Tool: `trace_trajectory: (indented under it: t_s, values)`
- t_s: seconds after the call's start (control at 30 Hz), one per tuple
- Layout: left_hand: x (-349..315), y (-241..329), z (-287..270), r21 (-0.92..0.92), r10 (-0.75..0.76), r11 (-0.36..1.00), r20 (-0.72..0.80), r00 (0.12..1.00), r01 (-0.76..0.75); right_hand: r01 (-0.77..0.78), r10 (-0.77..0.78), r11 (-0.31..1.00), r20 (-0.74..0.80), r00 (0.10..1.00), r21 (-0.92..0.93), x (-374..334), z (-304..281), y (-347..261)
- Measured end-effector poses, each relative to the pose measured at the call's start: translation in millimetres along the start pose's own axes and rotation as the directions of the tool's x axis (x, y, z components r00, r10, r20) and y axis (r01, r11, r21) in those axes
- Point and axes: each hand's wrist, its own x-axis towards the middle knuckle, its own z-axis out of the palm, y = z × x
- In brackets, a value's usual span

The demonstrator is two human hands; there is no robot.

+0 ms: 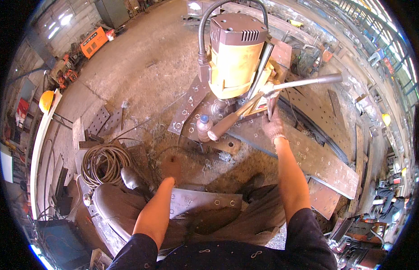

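Note:
A yellow and brown magnetic drill (236, 67) stands upright on a long steel plate (308, 157) marked with several circles. Its feed handle (304, 83) has one arm reaching right and another slanting down to the near left. My right hand (272, 127), in a brown knit glove, is raised against the drill's near right side, just below the handle's hub; its fingers are partly hidden there. My left hand (171, 167), also gloved, hovers over the floor in front of my lap, its fingers blurring into the brown ground. A plastic bottle (203, 128) with a blue cap stands beside the drill.
Another marked plate (205, 203) lies across my lap area. A coiled hose (104, 164) rests at left, near drilled plates (105, 119). Metal shavings (225, 156) litter the ground. An orange machine (94, 42) and a yellow helmet (46, 101) are farther left.

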Motion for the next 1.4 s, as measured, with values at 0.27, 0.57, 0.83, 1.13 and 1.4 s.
trace_trajectory:
  t_s: [0.27,0.57,0.83,1.13,1.4]
  values:
    - [28.3,76.8,-42.0,-0.404,0.063,0.905,-0.184,0.981,-0.134,0.14,-0.138,0.99,-0.196,0.971,-0.004,8.8,21.5,27.0]
    - [83.8,125.0,-40.0,0.139,0.31,0.939,0.05,0.949,-0.314,0.04,-0.022,0.991,-0.138,0.99,0.13,19.0,12.9,51.0]
    - [99.5,96.1,18.9,0.617,0.161,0.658,0.445,0.881,-0.432,-0.083,0.087,0.995,-0.08,0.993,0.052,-7.1,7.9,9.3]
    - [90.2,122.8,-37.4,-0.102,0.149,0.989,0.56,0.815,-0.11,-0.096,0.099,0.995,-0.104,0.99,0.041,-3.4,2.0,27.7]
    - [114.7,83.1,-105.2,-0.087,0.148,0.989,0.577,0.803,-0.12,-0.03,0.031,1.0,-0.086,0.996,0.008,-2.3,15.8,6.5]
